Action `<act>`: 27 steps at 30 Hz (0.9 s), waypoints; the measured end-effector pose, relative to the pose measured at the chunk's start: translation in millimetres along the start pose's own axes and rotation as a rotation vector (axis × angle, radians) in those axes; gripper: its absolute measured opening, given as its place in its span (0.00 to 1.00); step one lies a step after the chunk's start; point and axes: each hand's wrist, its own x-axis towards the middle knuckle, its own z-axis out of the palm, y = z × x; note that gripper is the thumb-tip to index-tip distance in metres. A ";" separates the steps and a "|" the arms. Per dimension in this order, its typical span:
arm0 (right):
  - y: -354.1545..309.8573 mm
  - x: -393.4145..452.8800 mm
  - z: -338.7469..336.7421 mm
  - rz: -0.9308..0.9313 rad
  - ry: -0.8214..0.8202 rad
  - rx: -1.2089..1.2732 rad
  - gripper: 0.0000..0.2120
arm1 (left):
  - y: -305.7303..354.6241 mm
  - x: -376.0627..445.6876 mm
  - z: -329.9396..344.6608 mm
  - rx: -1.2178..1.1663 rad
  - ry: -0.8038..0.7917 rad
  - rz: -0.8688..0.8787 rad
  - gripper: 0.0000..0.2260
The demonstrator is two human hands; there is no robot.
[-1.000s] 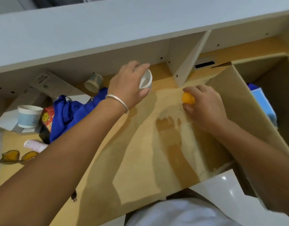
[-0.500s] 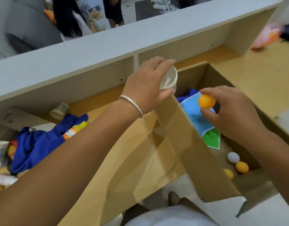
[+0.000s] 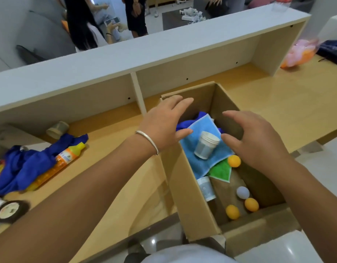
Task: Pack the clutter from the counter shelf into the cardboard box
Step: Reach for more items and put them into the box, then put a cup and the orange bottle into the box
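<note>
Your left hand (image 3: 164,124) and right hand (image 3: 257,141) now spread empty | cup (image 3: 206,145), ball (image 3: 234,161) dropped into box (image 3: 190,196) (bottle (image 3: 59,164) remains).

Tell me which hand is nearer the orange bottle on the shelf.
Left. The left hand is over the box's left edge, right of the orange bottle; the right hand is farther right.

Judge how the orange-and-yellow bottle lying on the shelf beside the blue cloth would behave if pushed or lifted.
The bottle lies on its side and looks round, so a push would probably roll it. The blue cloth drapes over part of it, so lifting may drag the cloth. It looks like plastic, likely not fragile.
</note>
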 end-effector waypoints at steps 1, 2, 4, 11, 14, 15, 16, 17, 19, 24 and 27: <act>-6.2 3.9 3.3 -0.019 -0.011 0.006 0.25 | -6.9 -6.4 -1.0 0.012 0.004 -0.021 0.34; -14.0 8.2 7.4 -0.041 -0.027 0.006 0.26 | -14.9 -14.2 -2.1 0.026 0.012 -0.046 0.34; -34.2 17.2 18.2 -0.084 -0.062 0.010 0.26 | -35.0 -34.2 -4.7 0.043 0.028 -0.111 0.34; -133.8 48.1 78.6 -0.281 -0.195 0.026 0.26 | -133.6 -143.4 -19.5 0.062 0.016 -0.377 0.33; -181.9 55.7 120.4 -0.343 -0.263 0.023 0.28 | -177.6 -206.1 -22.8 0.074 0.005 -0.547 0.32; -197.3 57.4 136.6 -0.359 -0.287 0.014 0.28 | -191.8 -227.0 -23.4 0.077 -0.011 -0.605 0.32; -212.8 58.7 153.9 -0.373 -0.315 0.001 0.29 | -206.0 -247.4 -24.2 0.079 -0.030 -0.657 0.32; -228.2 60.0 171.8 -0.385 -0.346 -0.016 0.29 | -220.3 -267.2 -25.0 0.080 -0.047 -0.706 0.33; -258.4 61.2 207.5 -0.401 -0.413 -0.051 0.31 | -247.2 -305.1 -26.6 0.076 -0.071 -0.798 0.33; -322.4 58.9 284.4 -0.464 -0.487 -0.035 0.36 | -300.8 -392.2 -30.5 0.044 -0.085 -0.986 0.33; -349.5 58.8 322.7 -0.560 -0.477 -0.036 0.37 | -325.8 -433.2 -34.9 0.066 -0.103 -1.063 0.32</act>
